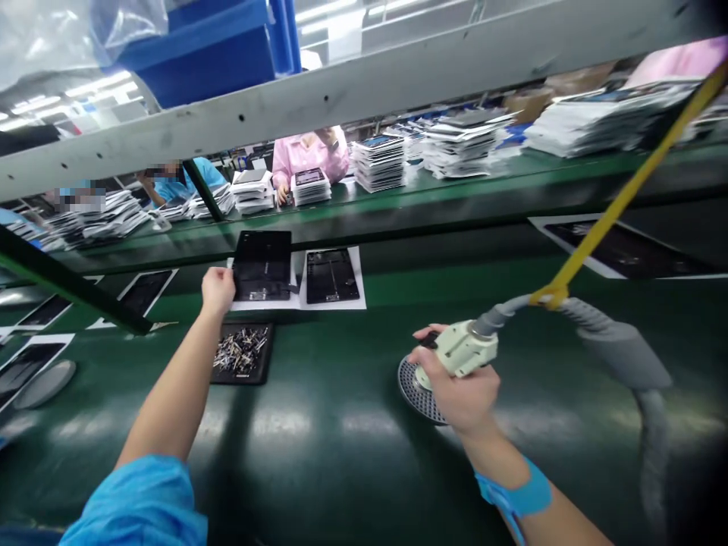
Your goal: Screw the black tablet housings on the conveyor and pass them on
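Note:
My left hand [219, 290] is closed at the left edge of a black tablet-like panel [263, 262], which is raised at an angle over a white sheet [278, 305]. The fingertips are partly hidden. Another black device [331, 275] lies on white paper just right of it. Below the panel sits a black tray [262, 371] heaped with small metal pieces [242, 350]. My right hand [463, 390] grips a pale green handheld tool [460, 347] with a round perforated grey disc [418, 390] at its lower end, near the green surface. A blue band circles my right wrist.
A grey hose [617, 349] runs from the tool, hung by a yellow strap [631, 197]. A white beam [341, 91] crosses overhead and a dark green post [73, 284] slants at left. Across the bench, people sit behind stacked papers [378, 163]. More black panels [631, 246] lie on sheets.

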Motion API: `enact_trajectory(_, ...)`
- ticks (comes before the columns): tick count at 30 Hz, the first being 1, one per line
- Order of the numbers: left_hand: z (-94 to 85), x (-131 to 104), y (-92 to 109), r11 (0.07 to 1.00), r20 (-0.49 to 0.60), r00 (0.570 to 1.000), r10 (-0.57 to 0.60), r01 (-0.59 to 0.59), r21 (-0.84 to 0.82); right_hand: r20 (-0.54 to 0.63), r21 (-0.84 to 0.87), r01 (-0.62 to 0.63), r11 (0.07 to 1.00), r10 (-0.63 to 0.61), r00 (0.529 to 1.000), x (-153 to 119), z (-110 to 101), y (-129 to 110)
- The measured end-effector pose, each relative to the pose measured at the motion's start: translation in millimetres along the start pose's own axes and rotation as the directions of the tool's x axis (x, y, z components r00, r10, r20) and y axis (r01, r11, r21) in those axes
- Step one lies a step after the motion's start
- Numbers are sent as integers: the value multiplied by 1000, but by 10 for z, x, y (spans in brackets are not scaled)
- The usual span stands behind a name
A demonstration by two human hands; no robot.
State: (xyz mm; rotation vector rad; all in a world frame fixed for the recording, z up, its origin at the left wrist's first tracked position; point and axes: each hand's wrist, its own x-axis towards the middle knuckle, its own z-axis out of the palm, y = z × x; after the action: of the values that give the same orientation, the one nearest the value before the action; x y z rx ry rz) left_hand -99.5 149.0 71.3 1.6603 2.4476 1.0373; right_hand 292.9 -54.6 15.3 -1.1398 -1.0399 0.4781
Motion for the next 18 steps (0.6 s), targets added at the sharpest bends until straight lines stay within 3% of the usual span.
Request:
enact_trajectory(3, 54, 266, -175, 992, 35, 999, -39, 35, 118, 5, 13, -10, 1000, 10, 1000, -2, 1, 21)
enact_trajectory(6, 150, 285, -231, 981, 90, 995, -31, 13, 193, 17, 27, -10, 1000, 10, 1000, -4, 4, 30)
enact_trajectory(8, 264, 186, -154, 976, 148, 988, 45, -75, 203, 22, 31, -9, 999, 9, 1000, -4, 4, 24)
enact_trajectory(10, 425, 14, 12, 957, 276, 943, 184, -236, 167, 28, 30, -10, 1000, 9, 1000, -3, 1, 15)
enact_trajectory(12, 615, -207, 242, 896, 449, 818, 359, -437, 79, 31, 28, -12, 1000, 11, 999, -4, -6, 11)
enact_trajectory(13, 713, -322, 367, 840, 531, 722, 443, -541, 34, 31, 26, -14, 1000, 13, 999, -5, -10, 12)
enact_trajectory(14, 808, -432, 492, 748, 610, 591, 528, -664, -4, 31, 22, -16, 1000, 15, 999, -7, -14, 16)
enact_trajectory(16, 979, -613, 719, 562, 702, 375, 605, -826, -43, 34, 10, -14, 1000, 14, 999, -10, -22, 28)
enact_trajectory(17, 1050, -678, 812, 496, 725, 311, 615, -867, -49, 37, 5, -10, 1000, 10, 999, -10, -26, 37)
enact_trajectory(18, 1110, -724, 888, 467, 733, 289, 616, -883, -45, 42, 0, -6, 1000, 6, 999, -10, -30, 47)
